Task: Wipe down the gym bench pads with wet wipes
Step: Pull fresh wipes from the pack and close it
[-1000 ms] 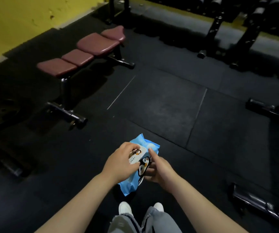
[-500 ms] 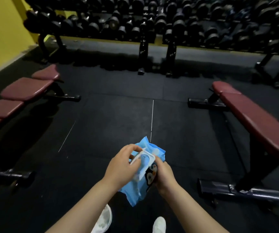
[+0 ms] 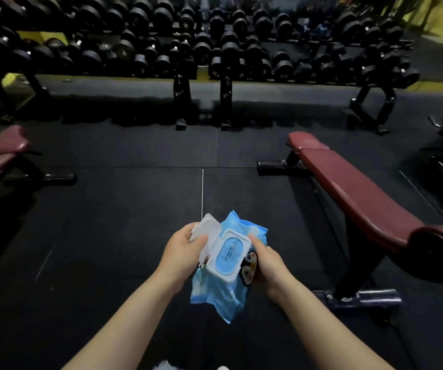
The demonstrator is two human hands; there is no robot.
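Both forearms reach forward, left hand [image 3: 181, 253] and right hand [image 3: 267, 264] close together, fingers curled in grips.

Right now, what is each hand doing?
Left hand: holds the flip lid open.
Right hand: grips the wipes pack.

Dumbbell rack [image 3: 201, 49] stands on black floor [image 3: 121, 209].
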